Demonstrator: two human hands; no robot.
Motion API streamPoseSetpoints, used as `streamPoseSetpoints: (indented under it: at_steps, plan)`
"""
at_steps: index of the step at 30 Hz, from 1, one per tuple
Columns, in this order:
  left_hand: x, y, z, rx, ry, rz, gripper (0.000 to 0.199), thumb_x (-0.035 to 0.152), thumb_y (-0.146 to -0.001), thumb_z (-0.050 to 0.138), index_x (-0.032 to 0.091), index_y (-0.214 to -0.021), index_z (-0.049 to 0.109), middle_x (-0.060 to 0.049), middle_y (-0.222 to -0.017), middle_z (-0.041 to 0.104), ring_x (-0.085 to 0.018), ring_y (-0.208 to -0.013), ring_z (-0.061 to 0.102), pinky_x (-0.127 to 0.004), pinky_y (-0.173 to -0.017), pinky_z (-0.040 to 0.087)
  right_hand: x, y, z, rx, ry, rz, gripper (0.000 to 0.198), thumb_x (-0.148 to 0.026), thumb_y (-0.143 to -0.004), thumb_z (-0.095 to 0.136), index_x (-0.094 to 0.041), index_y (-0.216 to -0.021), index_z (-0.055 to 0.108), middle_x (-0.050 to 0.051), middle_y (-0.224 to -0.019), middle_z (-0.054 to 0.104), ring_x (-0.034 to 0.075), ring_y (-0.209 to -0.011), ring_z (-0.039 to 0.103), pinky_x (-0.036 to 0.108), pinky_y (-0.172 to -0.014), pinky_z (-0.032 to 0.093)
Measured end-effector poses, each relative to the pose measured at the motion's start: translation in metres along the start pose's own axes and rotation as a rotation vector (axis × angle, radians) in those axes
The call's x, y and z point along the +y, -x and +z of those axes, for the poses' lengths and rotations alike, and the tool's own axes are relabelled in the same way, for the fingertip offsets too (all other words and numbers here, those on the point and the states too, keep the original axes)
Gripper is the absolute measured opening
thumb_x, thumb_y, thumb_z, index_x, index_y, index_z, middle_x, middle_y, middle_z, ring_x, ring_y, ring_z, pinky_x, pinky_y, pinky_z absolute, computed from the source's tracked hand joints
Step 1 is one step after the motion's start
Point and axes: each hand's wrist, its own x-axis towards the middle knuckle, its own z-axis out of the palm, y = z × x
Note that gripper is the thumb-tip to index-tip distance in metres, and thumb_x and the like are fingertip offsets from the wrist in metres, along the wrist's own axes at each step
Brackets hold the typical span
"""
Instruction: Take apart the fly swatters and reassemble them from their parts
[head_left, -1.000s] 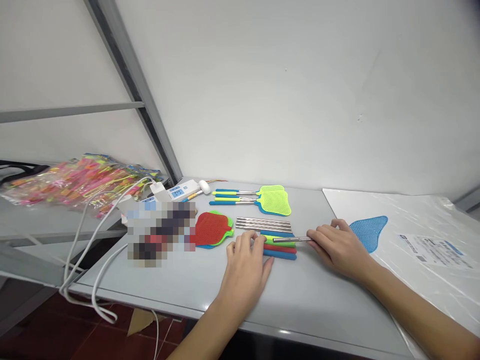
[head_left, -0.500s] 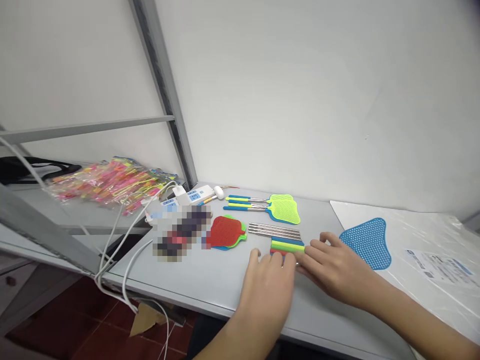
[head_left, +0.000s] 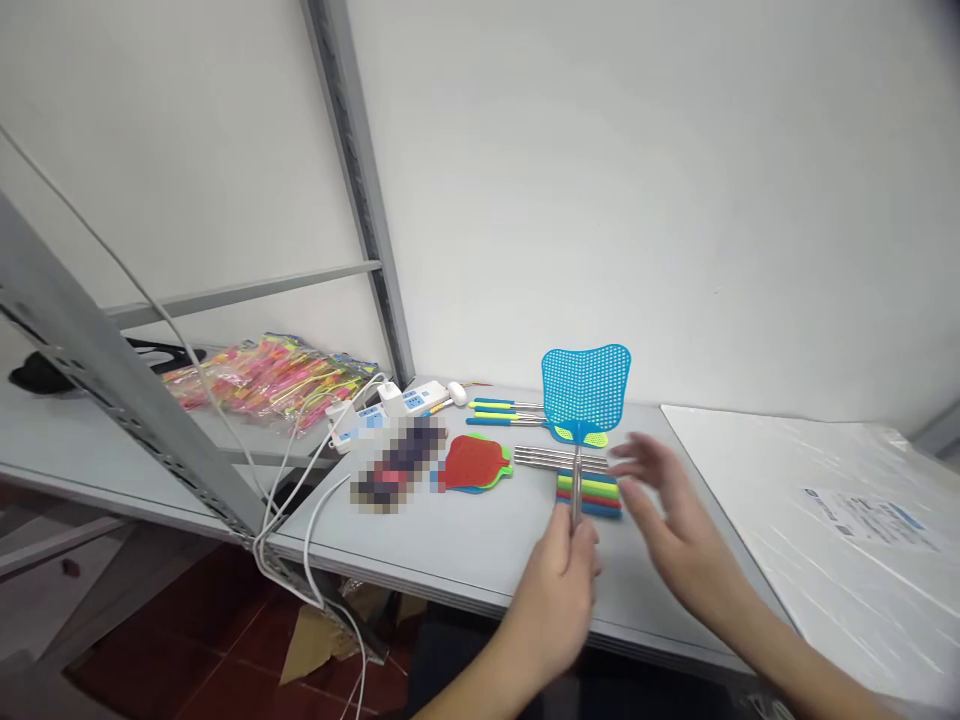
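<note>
A blue fly swatter [head_left: 586, 392] stands nearly upright with its mesh head at the top. My left hand [head_left: 556, 592] is closed around the lower part of its metal rod. Just right of the rod, my right hand [head_left: 679, 530] is open with its fingers apart, holding nothing. Behind the swatter lie several coloured handle grips [head_left: 598, 490] in blue, yellow-green, green and red. Beyond these grips is a row of thin metal rods [head_left: 544, 457]. To their left, a red swatter head [head_left: 472, 463] rests on green and blue ones.
Several fly swatters [head_left: 504, 412] with blue and yellow handles lie farther back. On the left are a power strip [head_left: 409, 401], white cables and a blurred-out item [head_left: 401, 465]. Colourful bagged goods [head_left: 262, 380] sit past the metal post [head_left: 360, 190]. White wrapped sheeting [head_left: 795, 480] covers the right side.
The blue swatter head has gone from flat on the right to upright in front of me. My right hand has opened and come away from the rod. The view has shifted slightly.
</note>
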Motion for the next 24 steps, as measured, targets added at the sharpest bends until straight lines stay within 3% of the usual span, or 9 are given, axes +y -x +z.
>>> streamPoseSetpoints:
  at_steps: [3, 6, 8, 10, 12, 14, 17, 20, 24]
  plan:
    - [-0.001, -0.004, 0.016, -0.06, -0.182, 0.176, 0.036, 0.05, -0.096, 0.036, 0.02, -0.112, 0.048, 0.003, -0.073, 0.049, -0.012, -0.057, 0.046, -0.024, -0.055, 0.039, -0.009, -0.001, 0.021, -0.233, -0.311, 0.331, 0.033, -0.051, -0.095, 0.039, -0.022, -0.103, 0.052, 0.002, -0.076, 0.058, 0.016, -0.063, 0.055, 0.031, -0.055, 0.048]
    - [0.011, -0.008, -0.004, -0.072, -0.439, 0.34, 0.03, 0.046, -0.09, 0.053, 0.018, -0.086, 0.064, -0.004, -0.081, 0.063, -0.018, -0.076, 0.057, -0.029, -0.072, 0.043, -0.013, -0.011, 0.017, -0.251, -0.46, 0.463, 0.036, -0.055, -0.093, 0.041, -0.021, -0.086, 0.05, -0.007, -0.059, 0.035, 0.01, -0.052, 0.038, 0.024, -0.052, 0.04]
    - [0.022, -0.014, -0.031, 0.122, -0.387, 0.386, 0.035, 0.046, -0.089, 0.054, 0.018, -0.072, 0.063, -0.003, -0.071, 0.063, -0.018, -0.071, 0.058, -0.029, -0.069, 0.045, -0.016, -0.017, 0.005, -0.306, -0.48, 0.499, 0.038, -0.057, -0.093, 0.04, -0.021, -0.087, 0.049, -0.008, -0.06, 0.028, 0.009, -0.051, 0.028, 0.021, -0.046, 0.031]
    - [0.033, -0.022, -0.057, 0.315, -0.318, 0.443, 0.033, 0.049, -0.091, 0.05, 0.018, -0.087, 0.061, -0.003, -0.081, 0.063, -0.017, -0.076, 0.058, -0.029, -0.073, 0.046, -0.019, -0.021, -0.009, -0.413, -0.472, 0.532, 0.038, -0.058, -0.094, 0.037, -0.022, -0.088, 0.047, -0.008, -0.062, 0.027, 0.009, -0.051, 0.023, 0.02, -0.044, 0.022]
    - [0.042, -0.029, -0.074, 0.424, -0.246, 0.487, 0.038, 0.052, -0.091, 0.047, 0.02, -0.109, 0.054, -0.007, -0.102, 0.062, -0.018, -0.087, 0.06, -0.029, -0.075, 0.049, -0.023, -0.023, -0.017, -0.525, -0.474, 0.538, 0.037, -0.057, -0.095, 0.036, -0.022, -0.086, 0.045, -0.007, -0.064, 0.028, 0.009, -0.052, 0.021, 0.021, -0.044, 0.019]
    - [0.048, -0.032, -0.081, 0.411, -0.171, 0.512, 0.042, 0.052, -0.087, 0.056, 0.02, -0.114, 0.051, -0.007, -0.106, 0.062, -0.018, -0.091, 0.061, -0.029, -0.076, 0.05, -0.025, -0.023, -0.019, -0.618, -0.439, 0.503, 0.036, -0.055, -0.096, 0.036, -0.022, -0.084, 0.044, -0.007, -0.065, 0.029, 0.009, -0.053, 0.023, 0.021, -0.045, 0.021]
    - [0.05, -0.031, -0.079, 0.346, -0.101, 0.495, 0.033, 0.048, -0.084, 0.063, 0.018, -0.096, 0.057, -0.002, -0.082, 0.063, -0.013, -0.063, 0.061, -0.025, -0.061, 0.051, -0.027, -0.022, -0.013, -0.665, -0.288, 0.372, 0.035, -0.051, -0.097, 0.035, -0.021, -0.083, 0.047, -0.005, -0.067, 0.037, 0.01, -0.056, 0.032, 0.023, -0.05, 0.029]
    - [0.047, -0.029, -0.076, 0.402, -0.098, 0.498, 0.03, 0.046, -0.086, 0.061, 0.016, -0.085, 0.057, 0.002, -0.067, 0.06, -0.009, -0.048, 0.056, -0.022, -0.05, 0.048, -0.026, -0.022, -0.005, -0.599, -0.099, 0.203, 0.034, -0.045, -0.099, 0.033, -0.021, -0.081, 0.049, -0.001, -0.073, 0.048, 0.013, -0.066, 0.046, 0.026, -0.061, 0.037]
    - [0.046, -0.029, -0.076, 0.498, -0.039, 0.524, 0.029, 0.045, -0.085, 0.063, 0.016, -0.084, 0.057, 0.001, -0.064, 0.062, -0.013, -0.047, 0.059, -0.024, -0.045, 0.05, -0.016, -0.026, 0.002, -0.464, 0.256, -0.055, 0.03, -0.035, -0.1, 0.033, -0.021, -0.08, 0.05, -0.001, -0.071, 0.055, 0.014, -0.063, 0.049, 0.026, -0.058, 0.033]
